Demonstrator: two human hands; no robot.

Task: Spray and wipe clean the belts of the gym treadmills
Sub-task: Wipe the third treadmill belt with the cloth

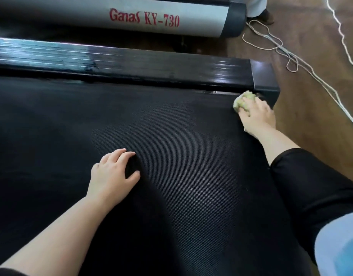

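Now right hand [257,114] presses cloth [243,100], seemingly balled, at belt [171,136] corner.

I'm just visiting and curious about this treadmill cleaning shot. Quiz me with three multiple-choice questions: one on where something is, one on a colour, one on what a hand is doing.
1. Where is the cloth?
A. At the far right corner of the belt
B. In the middle of the belt
C. On the wooden floor

2. What colour is the lettering on the neighbouring treadmill?
A. Blue
B. Red
C. White

3. What is the left hand doing?
A. Holding a spray bottle
B. Gripping the cloth
C. Resting empty on the belt

Answers:
1. A: the right hand presses the cloth where the belt meets the side rail's end.
2. B: the "KY-730" text is red on grey.
3. C: its fingers lie on the belt, holding nothing.
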